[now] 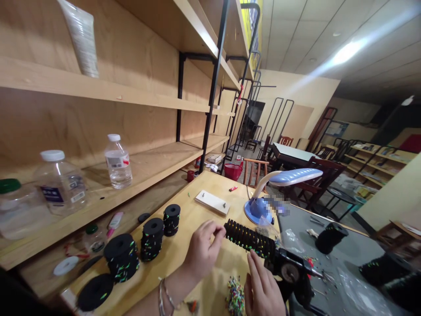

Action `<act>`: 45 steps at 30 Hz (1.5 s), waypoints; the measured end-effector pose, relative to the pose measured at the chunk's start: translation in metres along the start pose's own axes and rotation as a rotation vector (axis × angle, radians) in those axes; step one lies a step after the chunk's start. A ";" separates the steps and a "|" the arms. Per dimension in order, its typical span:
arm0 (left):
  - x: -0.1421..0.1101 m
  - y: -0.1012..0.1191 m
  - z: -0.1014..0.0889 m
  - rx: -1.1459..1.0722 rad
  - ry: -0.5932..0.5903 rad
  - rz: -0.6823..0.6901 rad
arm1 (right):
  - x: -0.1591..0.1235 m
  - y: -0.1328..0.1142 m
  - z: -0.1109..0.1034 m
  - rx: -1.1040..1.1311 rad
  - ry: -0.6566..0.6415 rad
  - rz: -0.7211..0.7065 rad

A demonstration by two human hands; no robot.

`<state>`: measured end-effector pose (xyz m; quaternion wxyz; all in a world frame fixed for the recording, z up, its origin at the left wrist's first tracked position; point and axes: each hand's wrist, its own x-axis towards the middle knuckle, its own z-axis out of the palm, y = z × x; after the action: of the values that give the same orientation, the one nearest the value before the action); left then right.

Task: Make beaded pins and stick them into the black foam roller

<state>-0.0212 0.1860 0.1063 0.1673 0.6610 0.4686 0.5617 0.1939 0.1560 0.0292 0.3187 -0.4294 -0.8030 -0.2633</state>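
Observation:
A black ridged roll (250,239), dotted with yellow and green bits, is mounted on a black metal device (289,267) with a shaft. My left hand (205,245) is at the roll's left end, thumb and forefinger pinched together; what they hold, if anything, is too small to make out. Beneath the roll, my right hand (263,287) has its fingers stretched out side by side, the tips at the roll's lower edge. Whether they press on it I cannot tell. A pile of small multicoloured pins (235,296) lies between my hands on the wooden table (197,289).
Black foam spools (121,259) with coloured bits stand on the left. A white board with two screws (212,202) and a blue desk lamp (258,210) sit farther back. Water bottles (118,164) occupy the left shelf. More black spools (330,238) rest on the grey surface at right.

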 end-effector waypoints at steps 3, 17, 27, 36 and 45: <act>0.020 -0.007 0.006 0.001 0.014 0.025 | -0.010 0.004 0.003 0.010 -0.018 -0.078; 0.032 0.002 0.028 0.034 -0.129 0.177 | 0.060 0.010 -0.028 -0.019 0.084 0.120; 0.063 0.001 0.026 -0.047 -0.204 0.039 | 0.109 0.047 -0.030 0.047 -0.155 -0.013; 0.008 -0.031 0.016 -0.132 -0.091 -0.237 | 0.154 0.051 -0.035 0.042 -0.700 -0.327; -0.005 -0.024 0.009 -0.216 -0.068 -0.300 | 0.176 0.046 -0.036 0.004 -0.808 -0.543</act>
<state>-0.0231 0.1969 0.0828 0.3351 0.5803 0.4930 0.5549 0.1687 0.2451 0.1895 -0.0982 -0.2715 -0.9460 -0.1476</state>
